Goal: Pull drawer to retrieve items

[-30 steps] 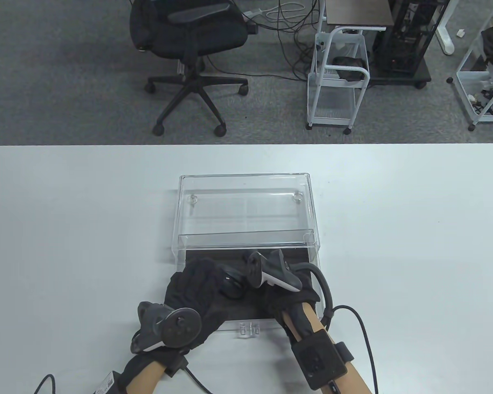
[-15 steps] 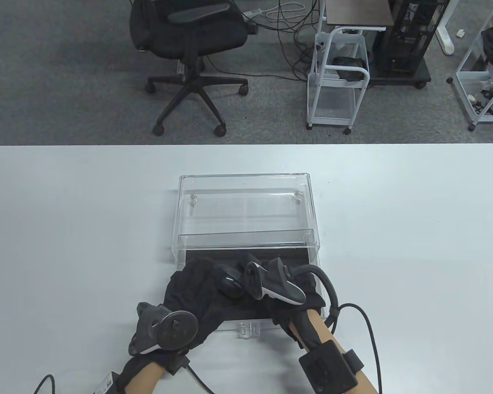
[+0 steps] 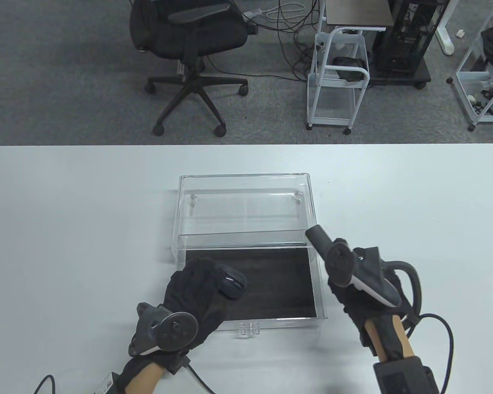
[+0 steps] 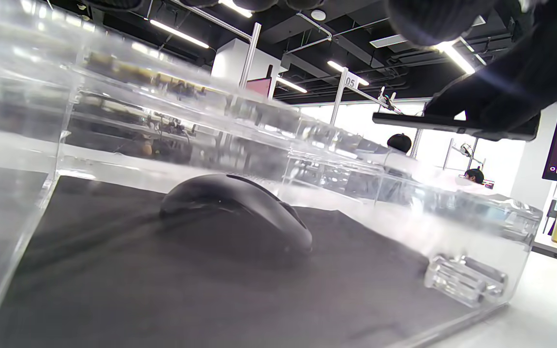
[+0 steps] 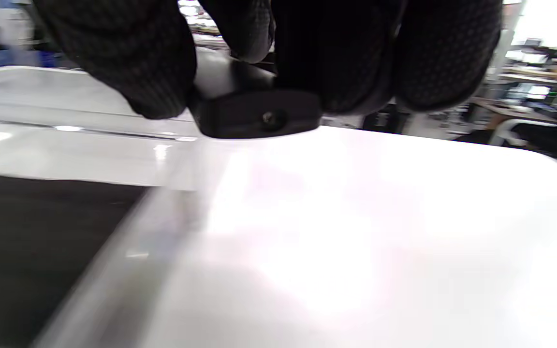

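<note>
A clear acrylic box [image 3: 246,205] stands mid-table with its drawer [image 3: 318,287] pulled out toward me, lined in black. A black mouse [image 3: 233,284] lies in the drawer's left half; it also shows in the left wrist view [image 4: 240,208]. My left hand [image 3: 195,287] rests over the drawer's front left corner, its fingers [image 4: 428,19] loose just beside and above the mouse. My right hand [image 3: 351,305] is outside the drawer, over the table to its right. It grips a flat black item [image 5: 259,116], which also shows in the left wrist view [image 4: 452,126].
The drawer's clear handle [image 3: 249,329] points at the table's front edge. Glove cables [image 3: 448,328] trail on the table at the lower right. An office chair [image 3: 189,37] and a white wire cart [image 3: 339,78] stand on the floor beyond the far edge.
My right hand lifted out of the drawer and moved right, past its right wall, with the flat black item. The mouse is now uncovered. My left hand stayed put.
</note>
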Demonstrator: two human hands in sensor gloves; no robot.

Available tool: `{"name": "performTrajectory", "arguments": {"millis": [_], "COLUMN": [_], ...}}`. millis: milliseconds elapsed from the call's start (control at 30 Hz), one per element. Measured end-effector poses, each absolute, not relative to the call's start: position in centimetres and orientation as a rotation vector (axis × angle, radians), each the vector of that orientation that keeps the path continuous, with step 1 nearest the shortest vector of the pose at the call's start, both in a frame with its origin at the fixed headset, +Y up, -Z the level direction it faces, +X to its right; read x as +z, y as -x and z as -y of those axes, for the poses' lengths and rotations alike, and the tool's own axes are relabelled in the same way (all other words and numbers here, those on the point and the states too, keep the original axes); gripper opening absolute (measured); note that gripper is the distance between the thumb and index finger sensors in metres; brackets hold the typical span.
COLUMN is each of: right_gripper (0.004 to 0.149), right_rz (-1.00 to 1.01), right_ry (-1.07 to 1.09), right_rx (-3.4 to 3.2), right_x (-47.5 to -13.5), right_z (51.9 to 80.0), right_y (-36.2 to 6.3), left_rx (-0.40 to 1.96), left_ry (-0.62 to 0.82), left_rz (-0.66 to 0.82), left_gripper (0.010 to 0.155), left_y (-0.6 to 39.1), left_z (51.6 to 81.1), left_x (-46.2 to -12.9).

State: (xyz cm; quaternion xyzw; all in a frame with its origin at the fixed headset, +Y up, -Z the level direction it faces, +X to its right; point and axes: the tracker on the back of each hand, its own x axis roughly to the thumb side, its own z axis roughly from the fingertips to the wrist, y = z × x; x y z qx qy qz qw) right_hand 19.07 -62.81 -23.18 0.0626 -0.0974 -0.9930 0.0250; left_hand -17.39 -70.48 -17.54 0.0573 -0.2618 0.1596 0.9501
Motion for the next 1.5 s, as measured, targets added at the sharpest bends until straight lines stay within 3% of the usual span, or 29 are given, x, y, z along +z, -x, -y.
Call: {"name": "performTrajectory", "arguments": {"millis": [167, 367, 533, 700, 933, 1067, 1300, 1500], "right_gripper": [0.082, 0.085, 0.089, 0.088, 0.083, 0.081, 0.085, 0.084], "right_rz": [0.377, 0.462, 0.542, 0.35, -0.12, -0.291, -0.275, -0.291], "right_ry": [-0.43, -0.621, -0.667, -0.661, -0.265, 0.049, 0.46, 0.583], "right_rx": [-3.07, -3.043, -3.024, -3.031, -3.229, -3.355, -3.401, -3.439], "right_x": [-24.7, -25.3, -25.1, -24.4, -20.9, -18.0, -15.5, -15.4], "right_z": [68.4, 73.4, 75.5, 73.3, 66.6, 64.8, 67.1, 68.7], "right_y": [-24.6, -26.9, -27.3, -26.3, -18.6, -13.4, -7.6, -7.4], "left_rx": [0.326, 0.317, 0.321, 0.317, 0.307, 0.312, 0.314, 0.303], "left_ry": [-0.118, -0.115, -0.113, -0.122, -0.141, -0.14, -0.142, -0.141], "left_rz": [0.535, 0.54, 0.538, 0.544, 0.555, 0.55, 0.568, 0.575], "left_gripper": [0.084, 0.084, 0.084, 0.085, 0.085, 0.084, 0.084, 0.084], "left_y": [17.4, 17.3, 17.3, 17.2, 16.9, 16.8, 16.6, 16.1], "left_z": [70.5, 70.5, 70.5, 70.5, 70.4, 70.5, 70.5, 70.5], "left_x": [-17.6, -17.6, -17.6, -17.5, -17.2, -17.2, -17.1, -17.2]}}
